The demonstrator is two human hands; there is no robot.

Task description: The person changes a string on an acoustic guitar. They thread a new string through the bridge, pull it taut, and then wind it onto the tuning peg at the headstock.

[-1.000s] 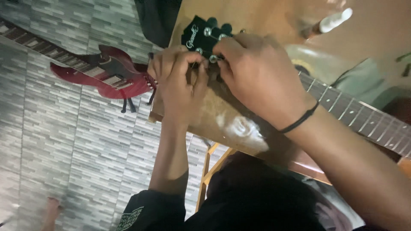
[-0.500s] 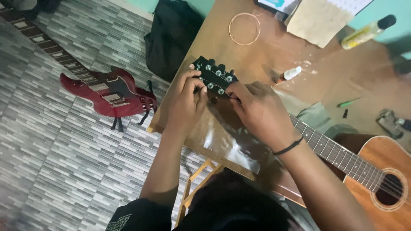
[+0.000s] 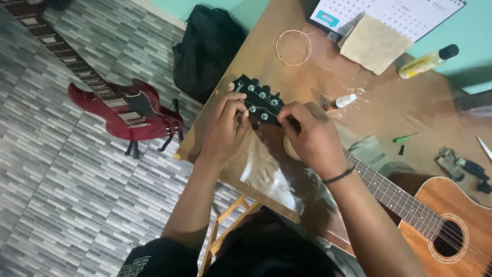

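Observation:
An acoustic guitar (image 3: 441, 225) lies across a brown table (image 3: 318, 77), its black headstock (image 3: 259, 100) with silver tuning posts pointing to the far left. My left hand (image 3: 223, 128) pinches at the headstock's near edge, by the tuning pegs. My right hand (image 3: 310, 138), with a black band on the wrist, rests on the neck just behind the headstock, fingertips closed at a post, apparently on a thin string. What sits between the fingertips is too small to see clearly.
A red electric guitar (image 3: 128, 113) stands on the tiled floor at left, next to a black bag (image 3: 207, 46). On the table: a coiled string (image 3: 293, 47), a small white-capped bottle (image 3: 341, 101), a yellow bottle (image 3: 428, 60), a calendar (image 3: 389, 13), a cloth (image 3: 374, 43), small tools (image 3: 461, 164).
The view has pulled back and up, showing more of the table and the guitar body. Both hands stay at the headstock; the right hand has slid slightly down onto the neck.

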